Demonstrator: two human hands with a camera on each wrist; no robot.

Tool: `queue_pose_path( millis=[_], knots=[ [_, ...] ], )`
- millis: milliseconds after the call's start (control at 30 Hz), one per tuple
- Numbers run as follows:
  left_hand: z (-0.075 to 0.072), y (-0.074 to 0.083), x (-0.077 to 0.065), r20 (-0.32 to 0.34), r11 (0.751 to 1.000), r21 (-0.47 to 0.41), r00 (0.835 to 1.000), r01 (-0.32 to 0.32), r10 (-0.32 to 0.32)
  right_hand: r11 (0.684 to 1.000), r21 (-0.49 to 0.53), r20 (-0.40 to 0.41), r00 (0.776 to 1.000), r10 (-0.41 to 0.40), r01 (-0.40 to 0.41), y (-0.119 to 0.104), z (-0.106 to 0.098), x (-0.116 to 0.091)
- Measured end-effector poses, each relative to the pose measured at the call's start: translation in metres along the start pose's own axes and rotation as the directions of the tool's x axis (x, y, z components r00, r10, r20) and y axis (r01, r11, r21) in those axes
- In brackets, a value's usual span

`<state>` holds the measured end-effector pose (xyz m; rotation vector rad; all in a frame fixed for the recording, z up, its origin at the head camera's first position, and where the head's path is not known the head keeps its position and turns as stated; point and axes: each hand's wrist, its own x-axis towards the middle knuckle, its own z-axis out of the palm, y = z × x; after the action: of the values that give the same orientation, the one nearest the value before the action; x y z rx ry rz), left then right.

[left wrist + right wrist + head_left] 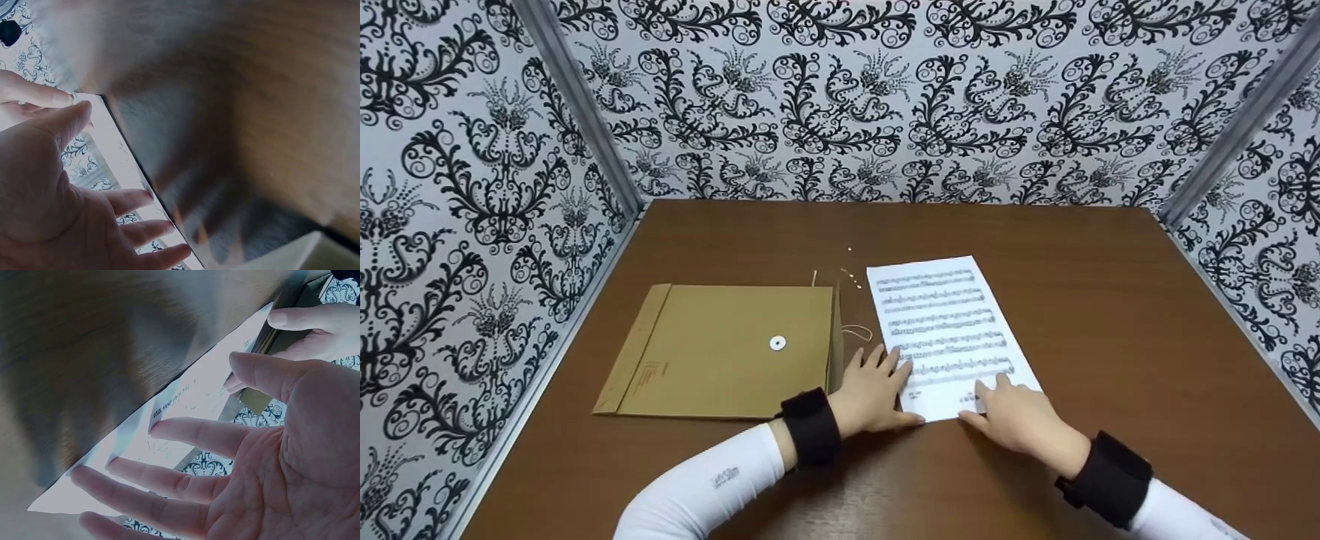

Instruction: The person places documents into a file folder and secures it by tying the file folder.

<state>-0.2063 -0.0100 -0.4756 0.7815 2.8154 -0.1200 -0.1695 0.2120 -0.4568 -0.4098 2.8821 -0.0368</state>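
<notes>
A white sheet of printed music (941, 322) lies on the brown table, slightly slanted, its near end between both hands. My left hand (874, 390) rests at its lower left edge, fingers spread and fairly straight, thumb at the bottom corner. On the lower right part of the sheet lies my right hand (1020, 416), and the right wrist view shows its fingers (197, 433) extended over the paper. Left of the sheet is a brown paper envelope (727, 345) with a white round button (778, 343). Its opening faces the sheet, with a loose string (857, 331) beside it.
Several small pale bits (851, 277) lie on the table (1072, 262) behind the gap between envelope and sheet. Patterned black-and-white walls (855, 97) enclose the table at the back and both sides. Black bands (812, 427) wrap both wrists.
</notes>
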Motion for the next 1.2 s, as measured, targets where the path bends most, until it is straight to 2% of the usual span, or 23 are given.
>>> queue_pose_path(
  millis=[167, 267, 433, 600, 700, 967, 1067, 1200],
  knots=[
    [0.001, -0.002, 0.000, 0.008, 1.000, 0.025, 1.000, -0.002, 0.001, 1.000, -0.006, 0.012, 1.000, -0.009, 0.009, 0.003, -0.003, 0.001],
    [0.003, -0.003, 0.001, -0.010, 1.000, 0.022, 1.000, -0.013, 0.013, 1.000, 0.016, 0.018, 1.000, -0.016, 0.015, 0.011, -0.006, 0.003],
    [0.006, -0.007, 0.002, -0.026, 0.999, 0.026, 0.999, -0.033, 0.034, 0.985, 0.168, -0.018, 1.000, -0.026, 0.028, 0.033, -0.009, 0.014],
    [0.008, -0.009, 0.003, -0.022, 0.999, 0.019, 0.999, -0.048, 0.048, 0.936, 0.349, -0.089, 0.996, -0.018, 0.048, 0.059, -0.008, 0.031],
    [0.009, -0.011, 0.003, -0.016, 0.999, 0.007, 0.999, -0.051, 0.052, 0.910, 0.410, -0.112, 0.994, -0.009, 0.055, 0.073, -0.009, 0.039],
    [0.007, -0.014, 0.005, -0.010, 0.998, -0.012, 0.998, -0.060, 0.059, 0.855, 0.519, -0.073, 0.995, 0.066, -0.019, 0.096, -0.015, 0.050],
    [0.007, -0.014, 0.005, -0.009, 0.998, -0.020, 0.998, -0.058, 0.058, 0.823, 0.566, -0.036, 0.997, 0.075, -0.041, 0.100, -0.017, 0.052],
    [0.006, -0.013, 0.004, -0.011, 0.998, -0.029, 0.999, -0.053, 0.053, 0.763, 0.643, 0.003, 0.997, 0.076, -0.061, 0.101, -0.019, 0.055]
  ],
)
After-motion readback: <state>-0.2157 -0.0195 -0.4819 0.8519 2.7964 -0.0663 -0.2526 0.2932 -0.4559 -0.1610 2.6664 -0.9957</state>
